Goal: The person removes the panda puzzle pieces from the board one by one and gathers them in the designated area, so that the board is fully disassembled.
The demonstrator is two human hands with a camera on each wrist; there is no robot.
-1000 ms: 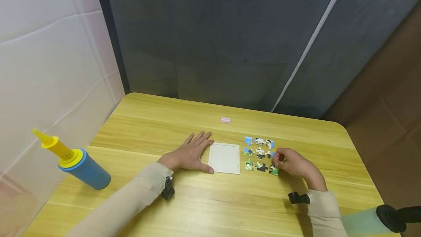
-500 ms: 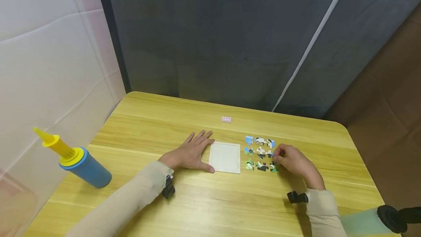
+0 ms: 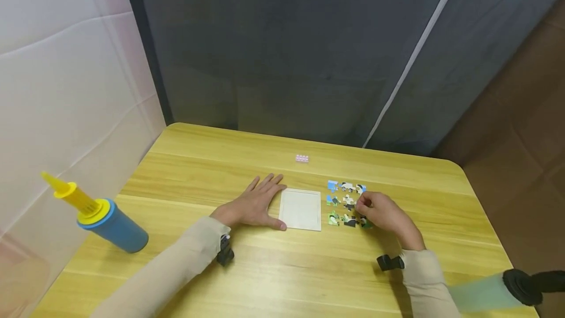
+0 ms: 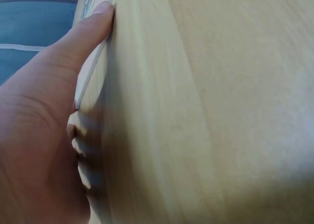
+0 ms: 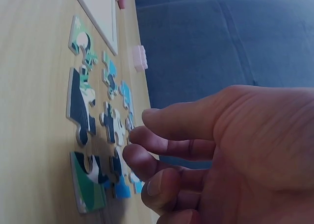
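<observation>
Right hand now over puzzle pieces

A wooden table with a yellowish grain is seen. A blue cylinder-shaped pump with a yellow nozzle is laid tilted at the table's left edge. A small pink block is placed toward the far side of the table, alone. A dark grey curtain with a white stripe is hung behind the table. A white quilted wall is seen at left. Brown floor is visible at right. A pale green object with a black cap is partly cut off at the lower right corner.
</observation>
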